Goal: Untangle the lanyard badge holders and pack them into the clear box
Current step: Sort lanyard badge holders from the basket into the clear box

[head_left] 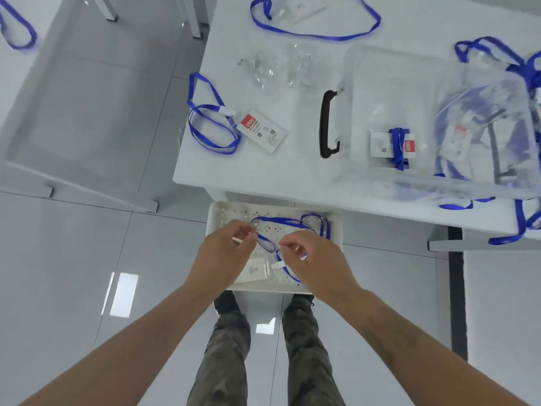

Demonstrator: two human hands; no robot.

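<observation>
My left hand (227, 249) and my right hand (310, 256) both pinch a blue lanyard (281, 222) over a white perforated stool (218, 213) in front of the table. Its clear badge holder (254, 272) hangs between my hands. The clear box (415, 92) with a black handle (327, 124) sits on the table at right and holds one wrapped badge (393, 145). A tangled pile of lanyards (497, 121) lies under clear plastic at the far right. Another lanyard with a red-labelled badge (260, 130) lies flat on the table's left part.
A further blue lanyard (316, 22) lies at the table's back edge, with crumpled clear wrapping (275, 68) before it. A second white table (58, 92) stands to the left across a strip of tiled floor. Lanyard loops (515, 230) hang off the table's right front edge.
</observation>
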